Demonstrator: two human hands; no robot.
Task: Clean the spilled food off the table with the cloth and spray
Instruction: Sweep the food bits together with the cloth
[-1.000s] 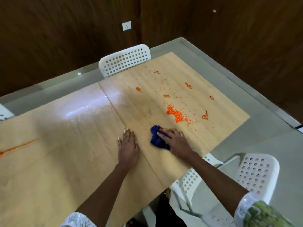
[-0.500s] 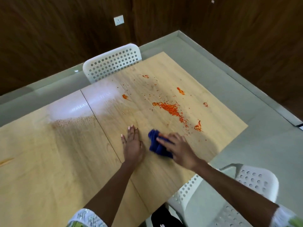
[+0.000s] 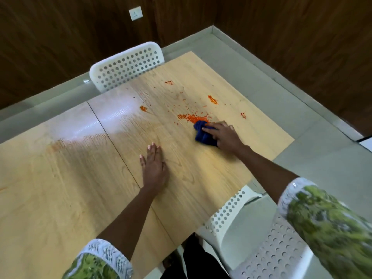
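Two bare hands are on the pale wooden counter (image 3: 60,198): the left hand (image 3: 155,168) lies flat, palm down, fingers straight and together with nothing in them, near a seam in the top. To its right the right hand (image 3: 223,134) presses a bunched dark blue cloth (image 3: 203,133) against the counter, fingers spread over it, the cloth's far edge touching the largest heap of orange spilled food (image 3: 193,117). Smaller orange smears and crumbs lie scattered beyond and to both sides of that heap.
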